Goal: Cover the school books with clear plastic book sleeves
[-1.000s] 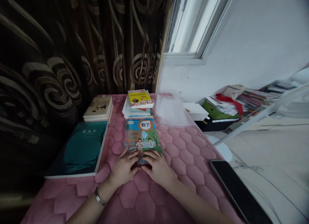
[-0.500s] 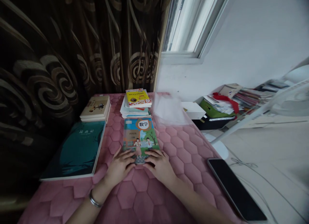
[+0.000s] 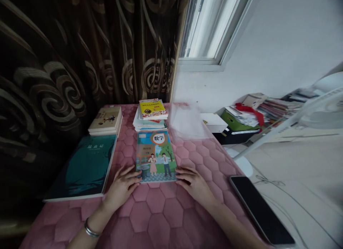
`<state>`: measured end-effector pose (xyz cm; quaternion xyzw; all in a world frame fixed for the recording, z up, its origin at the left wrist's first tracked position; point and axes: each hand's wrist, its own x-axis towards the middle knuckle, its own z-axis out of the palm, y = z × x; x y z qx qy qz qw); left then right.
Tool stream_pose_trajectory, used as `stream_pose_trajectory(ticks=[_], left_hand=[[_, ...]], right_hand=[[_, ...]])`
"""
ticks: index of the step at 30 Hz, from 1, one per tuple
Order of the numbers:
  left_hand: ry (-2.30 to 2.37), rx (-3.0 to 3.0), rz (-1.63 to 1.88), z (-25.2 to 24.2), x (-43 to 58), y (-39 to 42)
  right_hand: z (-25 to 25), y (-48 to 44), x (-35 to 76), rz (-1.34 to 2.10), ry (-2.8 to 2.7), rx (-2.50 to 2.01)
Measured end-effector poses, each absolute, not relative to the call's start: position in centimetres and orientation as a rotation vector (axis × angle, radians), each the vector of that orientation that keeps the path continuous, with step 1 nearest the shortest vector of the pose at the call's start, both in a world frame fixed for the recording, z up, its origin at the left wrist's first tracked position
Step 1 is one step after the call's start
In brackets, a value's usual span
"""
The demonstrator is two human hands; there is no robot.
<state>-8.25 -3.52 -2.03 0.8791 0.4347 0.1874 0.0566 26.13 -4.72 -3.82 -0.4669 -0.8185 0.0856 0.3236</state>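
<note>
You're right at the math textbook (image 3: 156, 156) now, your left hand (image 3: 122, 186) and right hand (image 3: 194, 184) flanking its near corners, fingers (image 3: 131, 174) spread flat and pinching nothing. Any next move calls for closing on those side edges. The book lies flat, cover up, mid-way along the pink quilted pad (image 3: 158, 220), just nearer you than the book stack (image 3: 151, 115).

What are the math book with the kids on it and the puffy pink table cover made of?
The colourful rectangular math textbook looks like paper with a smooth, lightly glossy card cover, going by its thin, flat, printed shape. The pink quilted table cover seems to be soft padded fabric, perhaps velvety; its puffy stitched hexagons suggest that.
</note>
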Motion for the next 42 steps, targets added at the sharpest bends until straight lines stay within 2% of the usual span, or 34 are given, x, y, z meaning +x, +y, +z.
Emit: stream_pose_trajectory(ticks=[16,22,28,42], left_hand=[[1.349,2.721,0.655,-1.6,-7.5,-4.3],[1.320,2.702,0.681,-0.9,-4.3,-4.4],[1.188,2.747,0.734,-1.6,-1.6,-3.3],[1.399,2.635,0.546,-0.2,-6.9,-3.8]], right_hand=[[-3.7,-5.8,25.7,-0.025,-2.295,-1.224],[-1.4,-6.4,21.4,0.113,-2.261,-1.464],[-0.7,-5.3,17.8,0.237,-2.266,-1.441],[-2.8,-5.2,23.6,0.123,-2.207,-1.472]])
